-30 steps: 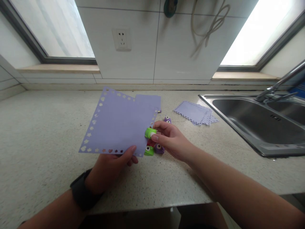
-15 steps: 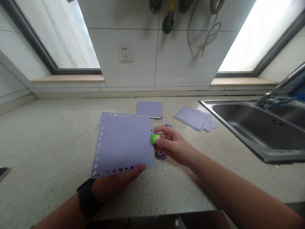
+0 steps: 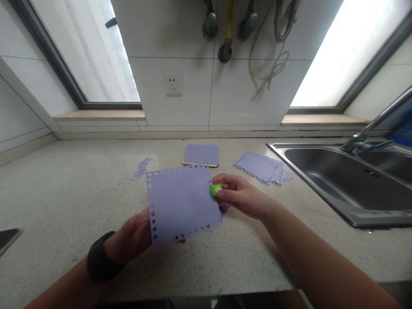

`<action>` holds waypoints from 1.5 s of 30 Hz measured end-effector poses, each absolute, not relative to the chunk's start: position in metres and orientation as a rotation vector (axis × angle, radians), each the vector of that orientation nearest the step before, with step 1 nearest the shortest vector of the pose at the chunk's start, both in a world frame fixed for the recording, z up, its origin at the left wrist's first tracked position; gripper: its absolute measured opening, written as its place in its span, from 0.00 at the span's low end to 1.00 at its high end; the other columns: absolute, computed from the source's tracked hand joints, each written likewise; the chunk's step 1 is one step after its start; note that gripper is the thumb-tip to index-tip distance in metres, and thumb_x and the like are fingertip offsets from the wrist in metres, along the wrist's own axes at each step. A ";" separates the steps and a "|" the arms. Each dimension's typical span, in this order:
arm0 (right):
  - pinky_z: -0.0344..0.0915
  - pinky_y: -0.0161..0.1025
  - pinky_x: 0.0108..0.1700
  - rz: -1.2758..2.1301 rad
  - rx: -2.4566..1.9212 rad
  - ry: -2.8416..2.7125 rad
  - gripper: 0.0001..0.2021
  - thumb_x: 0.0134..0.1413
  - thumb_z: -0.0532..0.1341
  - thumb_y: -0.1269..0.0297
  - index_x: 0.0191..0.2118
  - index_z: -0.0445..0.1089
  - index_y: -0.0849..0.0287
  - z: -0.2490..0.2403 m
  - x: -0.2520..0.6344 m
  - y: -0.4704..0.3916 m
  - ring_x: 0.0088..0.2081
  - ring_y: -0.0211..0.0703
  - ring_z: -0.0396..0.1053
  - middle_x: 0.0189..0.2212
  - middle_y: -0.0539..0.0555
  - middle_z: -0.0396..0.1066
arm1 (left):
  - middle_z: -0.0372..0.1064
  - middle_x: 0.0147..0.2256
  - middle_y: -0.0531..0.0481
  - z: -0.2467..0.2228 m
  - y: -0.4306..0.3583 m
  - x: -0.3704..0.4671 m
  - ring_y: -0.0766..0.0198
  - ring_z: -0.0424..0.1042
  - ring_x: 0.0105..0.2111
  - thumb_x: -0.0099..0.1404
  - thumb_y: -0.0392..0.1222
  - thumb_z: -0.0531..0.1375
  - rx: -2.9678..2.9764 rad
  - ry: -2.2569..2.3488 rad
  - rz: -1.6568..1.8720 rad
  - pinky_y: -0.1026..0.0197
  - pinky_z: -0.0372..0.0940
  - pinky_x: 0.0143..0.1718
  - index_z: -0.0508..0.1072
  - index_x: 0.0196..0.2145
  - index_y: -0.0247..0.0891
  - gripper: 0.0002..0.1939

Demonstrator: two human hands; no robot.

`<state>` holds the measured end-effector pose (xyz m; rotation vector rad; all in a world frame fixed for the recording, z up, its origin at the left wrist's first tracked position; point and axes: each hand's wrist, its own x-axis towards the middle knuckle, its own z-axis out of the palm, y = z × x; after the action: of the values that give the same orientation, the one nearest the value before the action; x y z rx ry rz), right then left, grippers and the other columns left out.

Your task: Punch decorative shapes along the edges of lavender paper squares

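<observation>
A square purple sheet (image 3: 183, 206) with small shapes punched along its edges is held up over the counter. My left hand (image 3: 137, 229) is behind its left side, with most fingers hidden by the paper; a fingertip shows below the bottom edge. My right hand (image 3: 241, 195) grips a small green punch (image 3: 215, 190) at the sheet's right edge, thumb on its white part. Just below my right fingers a purple punch (image 3: 223, 208) is partly visible on the counter.
A stack of purple paper (image 3: 201, 154) lies behind the held sheet. Punched sheets (image 3: 262, 166) are fanned out beside the steel sink (image 3: 322, 171). Small purple cut-outs (image 3: 140, 168) are scattered at the left. A dark flat object (image 3: 9, 238) sits at the far left.
The sheet has turned and shifted right, uncovering the purple cut-outs. My left hand has moved from under the bottom edge to the left side. The green punch has moved slightly right; the view has tilted up.
</observation>
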<state>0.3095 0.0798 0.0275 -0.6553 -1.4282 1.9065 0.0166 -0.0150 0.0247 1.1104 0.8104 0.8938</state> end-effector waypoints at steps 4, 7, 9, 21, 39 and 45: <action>0.75 0.34 0.36 1.904 -0.670 -1.517 0.17 0.57 0.75 0.63 0.49 0.74 0.59 0.029 0.315 0.082 0.32 0.35 0.77 0.32 0.49 0.78 | 0.81 0.52 0.37 0.018 -0.014 0.029 0.41 0.81 0.50 0.61 0.59 0.70 0.880 0.866 0.938 0.42 0.73 0.54 0.79 0.55 0.41 0.29; 0.74 0.33 0.36 1.925 -0.730 -1.556 0.18 0.57 0.75 0.63 0.50 0.74 0.60 0.035 0.317 0.085 0.32 0.35 0.77 0.32 0.49 0.78 | 0.81 0.53 0.37 0.011 -0.009 0.034 0.43 0.81 0.51 0.60 0.49 0.73 0.848 0.986 0.977 0.42 0.72 0.56 0.78 0.56 0.40 0.27; 0.73 0.32 0.34 1.920 -0.782 -1.596 0.16 0.57 0.75 0.62 0.48 0.75 0.60 0.041 0.319 0.088 0.31 0.35 0.76 0.31 0.49 0.78 | 0.82 0.52 0.39 0.008 -0.007 0.035 0.45 0.81 0.50 0.62 0.48 0.72 0.839 1.035 1.017 0.42 0.71 0.58 0.78 0.56 0.40 0.26; 0.74 0.38 0.41 1.897 -0.754 -1.439 0.15 0.57 0.75 0.60 0.47 0.78 0.61 0.019 0.332 0.083 0.37 0.39 0.77 0.37 0.54 0.79 | 0.85 0.43 0.47 -0.002 -0.013 0.031 0.46 0.83 0.44 0.59 0.55 0.74 0.968 1.282 1.045 0.47 0.78 0.48 0.84 0.42 0.46 0.17; 0.76 0.38 0.42 1.913 -0.662 -1.298 0.17 0.56 0.76 0.61 0.48 0.77 0.60 0.005 0.324 0.074 0.36 0.38 0.79 0.35 0.53 0.80 | 0.85 0.47 0.50 0.002 -0.014 0.032 0.50 0.83 0.48 0.60 0.53 0.73 1.135 1.464 1.119 0.56 0.77 0.53 0.85 0.43 0.49 0.14; 0.78 0.37 0.41 1.862 -0.646 -1.388 0.16 0.58 0.74 0.63 0.49 0.75 0.58 0.003 0.324 0.073 0.35 0.38 0.79 0.34 0.52 0.79 | 0.85 0.45 0.53 0.003 -0.015 0.032 0.51 0.84 0.47 0.60 0.52 0.72 1.186 1.514 1.120 0.59 0.77 0.51 0.86 0.42 0.51 0.12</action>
<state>0.3236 0.0732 0.0035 -0.6462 -1.3881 1.8624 0.0320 -0.0155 0.0030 1.1858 1.5142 1.1199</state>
